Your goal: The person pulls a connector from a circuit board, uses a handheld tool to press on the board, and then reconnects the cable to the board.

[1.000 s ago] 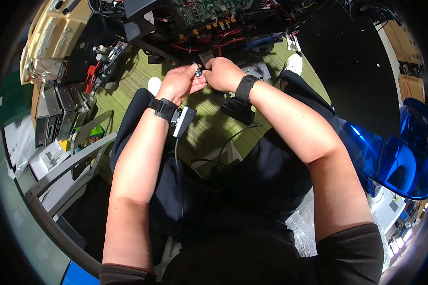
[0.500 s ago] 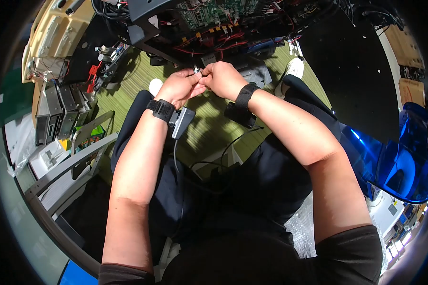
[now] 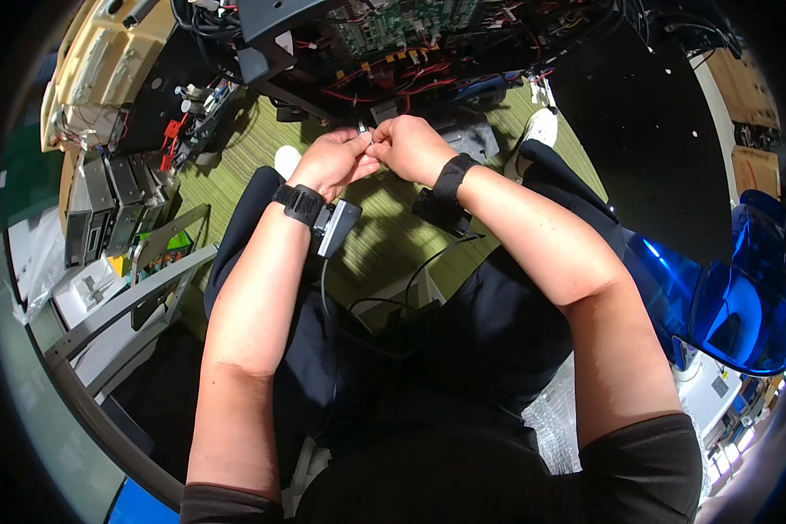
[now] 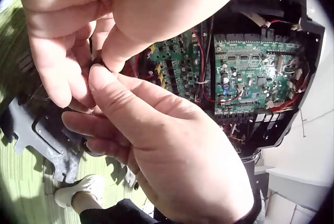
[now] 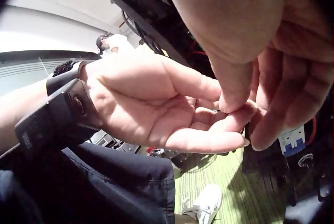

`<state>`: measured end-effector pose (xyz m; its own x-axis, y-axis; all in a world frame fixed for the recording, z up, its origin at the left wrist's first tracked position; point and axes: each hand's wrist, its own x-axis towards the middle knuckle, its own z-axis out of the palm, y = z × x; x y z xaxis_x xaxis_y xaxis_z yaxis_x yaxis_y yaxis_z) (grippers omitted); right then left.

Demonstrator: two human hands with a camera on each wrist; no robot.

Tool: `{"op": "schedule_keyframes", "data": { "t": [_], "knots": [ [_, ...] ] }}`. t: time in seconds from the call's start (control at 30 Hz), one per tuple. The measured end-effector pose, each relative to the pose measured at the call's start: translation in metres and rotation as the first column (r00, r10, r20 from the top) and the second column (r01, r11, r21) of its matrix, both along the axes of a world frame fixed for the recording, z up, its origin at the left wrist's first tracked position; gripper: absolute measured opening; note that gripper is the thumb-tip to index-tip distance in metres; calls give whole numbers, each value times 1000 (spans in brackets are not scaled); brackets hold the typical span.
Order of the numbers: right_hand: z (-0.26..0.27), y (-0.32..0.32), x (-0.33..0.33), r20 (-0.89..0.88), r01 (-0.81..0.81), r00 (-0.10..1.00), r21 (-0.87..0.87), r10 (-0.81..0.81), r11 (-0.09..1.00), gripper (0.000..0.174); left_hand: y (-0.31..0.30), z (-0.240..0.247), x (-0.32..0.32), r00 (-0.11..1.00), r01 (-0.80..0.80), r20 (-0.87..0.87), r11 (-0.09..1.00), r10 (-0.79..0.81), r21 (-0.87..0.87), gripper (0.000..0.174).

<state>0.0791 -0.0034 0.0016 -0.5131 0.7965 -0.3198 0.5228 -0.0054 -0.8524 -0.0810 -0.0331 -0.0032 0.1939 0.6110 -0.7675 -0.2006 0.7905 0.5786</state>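
In the head view my left hand (image 3: pixel 330 161) and right hand (image 3: pixel 408 148) meet at their fingertips, just below an opened machine chassis (image 3: pixel 258 22). A small metallic piece (image 3: pixel 362 127) pokes out above the fingertips. My left thumb and fingers pinch it, and the right thumb and index finger grip at the same spot. The left wrist view has my right hand (image 4: pixel 167 145) with its thumb pressed against the left fingertips; only a dark sliver of the piece shows there, so I cannot tell its kind. In the right wrist view, left fingers (image 5: pixel 209 139) lie partly extended beneath the pinch.
Green circuit boards (image 4: pixel 255 75) and red wires fill the chassis. Beneath it, a dark metal bracket (image 4: pixel 52 148) lies on the green carpet (image 3: pixel 236 131). A white block with blue parts (image 5: pixel 292 141) sits beside the right fingers. Metal boxes (image 3: pixel 87 218) stand at left; a blue glossy shell (image 3: pixel 734 306), right.
My right fingertips have closed in on the left ones and now cover much of the small piece, which showed more openly a second ago. The head view has shifted slightly. Little differs since half a second ago.
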Motion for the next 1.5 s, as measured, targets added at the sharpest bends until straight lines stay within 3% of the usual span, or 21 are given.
{"op": "schedule_keyframes", "data": {
  "t": [0.37, 0.5, 0.7, 0.77, 0.8, 0.97, 1.5],
  "knots": [
    [-2, -3, 2, 62, -57, 996, -13, 58, 998, 16, -5, 4, 6, 996, 42, -73, 999, -44, -32, 19],
    [-1, -3, 1, 28, -13, 1000, 33, 12, 999, 15, -6, 0, 7, 997, 1, -75, 1000, 1, 19, 16],
    [-2, -6, 5, 145, -136, 981, 52, 127, 989, 15, -10, 13, 17, 986, 52, -160, 998, -54, -22, 13],
    [-2, -6, 6, 162, -175, 975, 131, 153, 976, 15, -10, 17, 19, 983, 52, -176, 999, -54, -16, 12],
    [-1, -5, 6, 162, -173, 975, 129, 151, 977, 15, -10, 14, 19, 987, 7, -161, 1000, -3, 24, 20],
    [-2, 1, 2, 55, -97, 994, 127, 91, 987, 17, -5, 5, 12, 984, 22, -175, 999, -15, 39, 17],
    [2, 4, 3, 84, -138, 988, 95, 130, 986, 18, -5, 6, 10, 996, 30, -91, 999, -26, 35, 16]
  ]
}}
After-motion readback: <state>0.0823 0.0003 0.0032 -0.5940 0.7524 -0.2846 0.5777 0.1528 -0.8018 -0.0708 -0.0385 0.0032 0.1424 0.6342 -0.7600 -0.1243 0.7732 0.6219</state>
